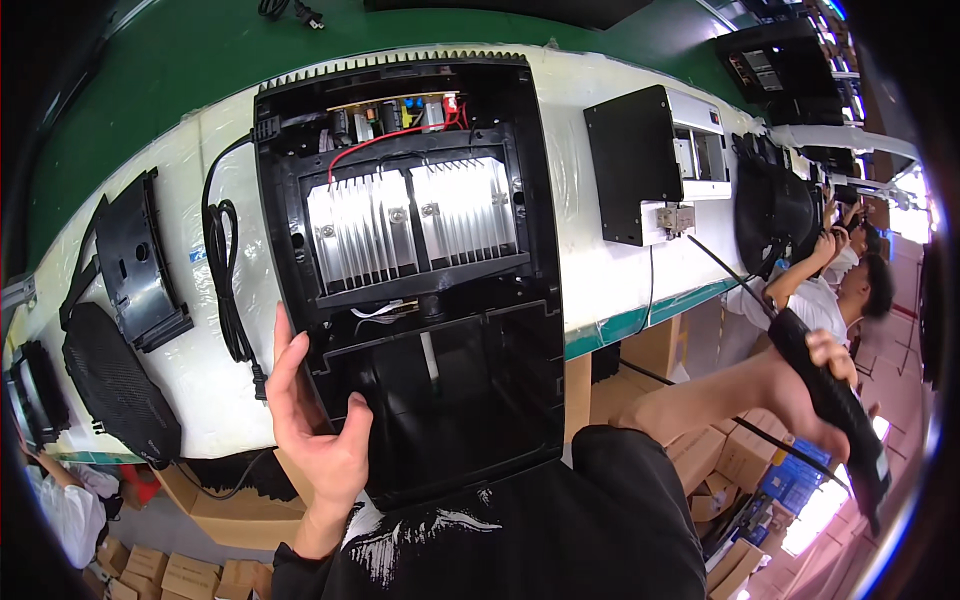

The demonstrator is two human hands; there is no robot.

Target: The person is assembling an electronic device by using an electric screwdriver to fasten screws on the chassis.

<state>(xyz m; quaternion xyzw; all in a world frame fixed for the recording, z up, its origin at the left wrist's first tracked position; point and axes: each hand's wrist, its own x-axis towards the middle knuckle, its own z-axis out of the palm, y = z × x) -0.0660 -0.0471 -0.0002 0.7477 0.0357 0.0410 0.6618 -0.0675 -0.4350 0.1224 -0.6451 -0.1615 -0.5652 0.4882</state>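
A large black plastic housing (pixel 455 400) leans toward me from the table edge. Two silver finned heat sinks (pixel 365 235), a red wire and a circuit board (pixel 390 118) show inside it. My left hand (pixel 325 440) straddles the housing's left side wall, thumb inside and fingers outside. Off to the right, away from the table, my right hand (pixel 815 390) is closed around a long, dark part (pixel 835 420). That part is seen edge-on and its exact kind is unclear. Thin dark cords run near it.
On the table's left lie a coiled black power cord (pixel 225 280), a black plastic panel (pixel 140 260) and a black mesh cover (pixel 120 385). To the right stands a black-and-silver metal box (pixel 650 165). Cardboard boxes (pixel 695 460) sit below; people work at far right.
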